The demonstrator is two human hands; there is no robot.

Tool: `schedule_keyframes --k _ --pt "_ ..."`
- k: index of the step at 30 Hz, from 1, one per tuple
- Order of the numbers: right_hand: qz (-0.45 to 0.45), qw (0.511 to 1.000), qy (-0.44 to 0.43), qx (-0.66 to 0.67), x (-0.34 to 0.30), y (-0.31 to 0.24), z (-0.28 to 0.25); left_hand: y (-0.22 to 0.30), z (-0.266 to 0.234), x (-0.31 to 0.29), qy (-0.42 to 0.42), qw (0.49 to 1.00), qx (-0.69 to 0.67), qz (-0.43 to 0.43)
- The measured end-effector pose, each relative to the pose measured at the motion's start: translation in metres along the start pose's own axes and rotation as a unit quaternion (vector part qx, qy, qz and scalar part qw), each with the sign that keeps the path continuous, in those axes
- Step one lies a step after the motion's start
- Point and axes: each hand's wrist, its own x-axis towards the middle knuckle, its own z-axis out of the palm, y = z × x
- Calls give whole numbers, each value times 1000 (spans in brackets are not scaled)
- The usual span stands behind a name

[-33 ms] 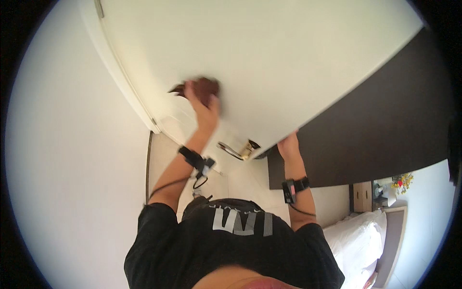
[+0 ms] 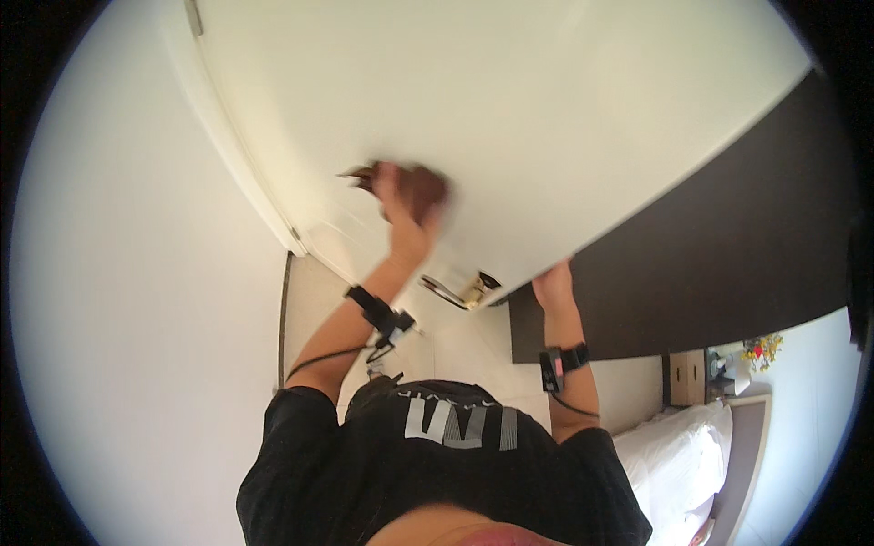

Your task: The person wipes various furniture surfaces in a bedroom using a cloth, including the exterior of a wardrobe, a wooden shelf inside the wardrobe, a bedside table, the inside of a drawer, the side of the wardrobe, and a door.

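Note:
A dark brown cloth (image 2: pixel 424 188) is bunched under my left hand (image 2: pixel 403 214), which presses it flat against the white door (image 2: pixel 546 118). Both the cloth and the fingers are a little smeared by motion. Below that hand the door carries a brass-coloured lever handle (image 2: pixel 455 293). My right hand (image 2: pixel 553 284) grips the door's free edge, to the right of the handle. Part of its fingers is hidden behind the door. Each wrist wears a black strap with a small device and a cable.
A white wall (image 2: pixel 137 300) rises close on my left, next to the hinged side. Beyond the door's edge stands a dark brown panel (image 2: pixel 692 237). Further right are a bed with white bedding (image 2: pixel 678 455), a small cabinet (image 2: pixel 685 375) and yellow and red flowers (image 2: pixel 761 352). Pale tiles cover the floor.
My left hand and the cloth have slid to the right and slightly down across the door. The right hand keeps its hold on the edge; the whole view has shifted slightly.

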Motion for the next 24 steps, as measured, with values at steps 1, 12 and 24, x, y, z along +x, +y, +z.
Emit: schedule_keyframes --k 1,12,24 --pt "7 997 77 23 -5 0 2 5 -5 6 23 997 -62 -40" --pt "-24 987 159 8 -2 12 -12 -4 -56 164 95 963 -9 254" --pt "-49 954 288 71 8 9 5 -22 -35 66 63 995 -8 70"
